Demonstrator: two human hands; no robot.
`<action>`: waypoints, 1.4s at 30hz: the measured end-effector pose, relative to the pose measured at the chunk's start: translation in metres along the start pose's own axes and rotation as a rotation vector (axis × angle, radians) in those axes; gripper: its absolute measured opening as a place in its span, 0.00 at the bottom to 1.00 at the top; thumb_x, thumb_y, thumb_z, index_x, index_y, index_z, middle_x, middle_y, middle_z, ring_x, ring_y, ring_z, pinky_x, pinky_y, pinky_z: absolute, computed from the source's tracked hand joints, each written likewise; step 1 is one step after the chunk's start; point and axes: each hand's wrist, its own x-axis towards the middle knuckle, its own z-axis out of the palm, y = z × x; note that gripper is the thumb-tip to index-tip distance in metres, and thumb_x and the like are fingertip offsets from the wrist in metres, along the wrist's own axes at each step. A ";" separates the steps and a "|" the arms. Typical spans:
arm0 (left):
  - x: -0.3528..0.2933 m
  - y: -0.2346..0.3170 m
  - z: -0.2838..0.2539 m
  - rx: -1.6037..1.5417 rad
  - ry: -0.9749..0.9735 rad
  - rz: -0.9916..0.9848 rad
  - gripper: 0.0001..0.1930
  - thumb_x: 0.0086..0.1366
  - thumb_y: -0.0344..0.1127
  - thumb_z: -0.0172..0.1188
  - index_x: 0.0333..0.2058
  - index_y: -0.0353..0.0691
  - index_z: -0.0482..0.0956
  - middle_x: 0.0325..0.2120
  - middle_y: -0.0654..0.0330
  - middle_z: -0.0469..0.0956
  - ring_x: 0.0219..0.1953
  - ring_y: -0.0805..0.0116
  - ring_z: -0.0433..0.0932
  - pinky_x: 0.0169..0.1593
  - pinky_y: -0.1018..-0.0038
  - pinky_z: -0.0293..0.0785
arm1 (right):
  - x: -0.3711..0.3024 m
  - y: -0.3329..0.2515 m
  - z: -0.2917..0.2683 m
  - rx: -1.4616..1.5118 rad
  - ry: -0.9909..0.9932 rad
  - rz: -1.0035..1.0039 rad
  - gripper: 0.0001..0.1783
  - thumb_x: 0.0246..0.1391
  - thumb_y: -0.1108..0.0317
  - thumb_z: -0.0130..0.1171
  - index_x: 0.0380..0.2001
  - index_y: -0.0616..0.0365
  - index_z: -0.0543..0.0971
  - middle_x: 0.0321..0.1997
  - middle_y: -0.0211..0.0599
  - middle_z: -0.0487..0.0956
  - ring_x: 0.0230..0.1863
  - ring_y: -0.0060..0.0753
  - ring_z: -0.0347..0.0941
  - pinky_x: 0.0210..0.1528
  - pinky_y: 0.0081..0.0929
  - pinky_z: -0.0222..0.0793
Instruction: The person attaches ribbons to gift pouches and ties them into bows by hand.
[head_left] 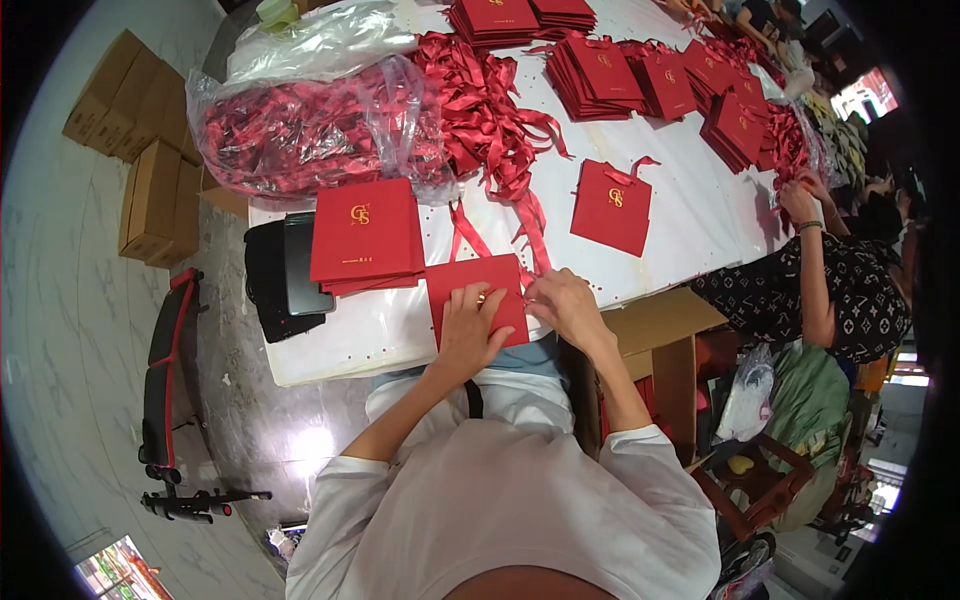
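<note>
A red paper bag [475, 274] lies flat at the table's near edge, turned a little. Across its lower part rests my left hand [466, 328], fingers spread and pressing it down, a ring on one finger. At the bag's right edge my right hand [570, 308] pinches the end of a red ribbon [534, 240], which trails back toward a heap of loose ribbons [480, 110]. The exact spot between the fingertips is partly hidden. Just left of the bag is a stack of red bags [362, 232] with a gold emblem. One finished-looking bag with a ribbon handle [612, 208] lies to the right.
A clear plastic sack of red ribbons [310, 130] fills the table's far left. A black tablet-like object [305, 262] lies beside the stack. More red bags [595, 78] stand in piles at the back. An open carton [665, 325] is at my right; a co-worker [815, 270] works beyond it.
</note>
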 end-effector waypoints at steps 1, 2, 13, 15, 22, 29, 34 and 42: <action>0.003 -0.002 -0.001 0.001 0.000 0.000 0.33 0.52 0.45 0.70 0.56 0.39 0.73 0.52 0.51 0.67 0.52 0.50 0.66 0.51 0.58 0.65 | -0.001 0.003 0.002 0.000 0.001 0.000 0.08 0.48 0.68 0.66 0.32 0.55 0.79 0.32 0.37 0.76 0.37 0.44 0.71 0.41 0.40 0.68; 0.007 -0.004 -0.002 -0.018 0.009 -0.009 0.33 0.51 0.43 0.71 0.55 0.39 0.73 0.52 0.51 0.67 0.52 0.50 0.67 0.52 0.58 0.66 | -0.002 0.006 0.002 -0.038 0.001 0.002 0.09 0.48 0.67 0.67 0.32 0.55 0.79 0.32 0.36 0.76 0.37 0.43 0.71 0.40 0.40 0.67; 0.015 -0.008 -0.005 -0.021 0.036 -0.044 0.33 0.49 0.40 0.73 0.55 0.40 0.74 0.52 0.50 0.68 0.52 0.50 0.67 0.52 0.58 0.67 | -0.006 0.007 -0.002 0.023 0.015 -0.024 0.05 0.50 0.68 0.63 0.31 0.55 0.78 0.32 0.36 0.76 0.39 0.42 0.70 0.44 0.38 0.64; 0.015 -0.008 -0.004 -0.020 0.044 -0.034 0.33 0.50 0.40 0.73 0.55 0.40 0.74 0.52 0.50 0.68 0.52 0.49 0.67 0.51 0.58 0.67 | -0.005 0.008 -0.008 0.005 0.070 -0.004 0.08 0.50 0.68 0.64 0.33 0.56 0.78 0.33 0.37 0.77 0.38 0.46 0.70 0.42 0.40 0.65; 0.016 -0.009 -0.004 0.021 0.042 -0.036 0.31 0.52 0.41 0.72 0.55 0.40 0.75 0.53 0.50 0.69 0.52 0.49 0.67 0.51 0.58 0.67 | 0.000 -0.034 -0.086 0.962 0.617 -0.005 0.07 0.58 0.81 0.51 0.38 0.60 0.68 0.33 0.37 0.72 0.33 0.27 0.71 0.38 0.24 0.70; 0.027 -0.022 -0.008 0.007 0.141 -0.020 0.28 0.55 0.38 0.68 0.54 0.38 0.75 0.52 0.51 0.71 0.51 0.51 0.68 0.51 0.58 0.66 | -0.022 -0.074 -0.129 1.338 0.405 -0.326 0.13 0.54 0.68 0.66 0.30 0.56 0.69 0.27 0.32 0.69 0.20 0.20 0.63 0.18 0.18 0.62; 0.029 -0.030 -0.008 0.175 0.185 -0.026 0.30 0.51 0.39 0.70 0.53 0.38 0.75 0.50 0.53 0.72 0.50 0.53 0.69 0.49 0.60 0.64 | 0.016 -0.065 -0.067 0.667 0.032 0.052 0.07 0.57 0.76 0.61 0.39 0.62 0.79 0.33 0.33 0.78 0.31 0.27 0.76 0.35 0.22 0.70; 0.040 -0.022 -0.009 0.067 0.167 -0.033 0.32 0.42 0.36 0.76 0.48 0.40 0.76 0.39 0.56 0.71 0.44 0.55 0.68 0.45 0.61 0.64 | 0.039 -0.017 0.035 0.200 0.230 0.166 0.06 0.51 0.71 0.63 0.30 0.61 0.76 0.29 0.43 0.78 0.30 0.45 0.76 0.33 0.38 0.70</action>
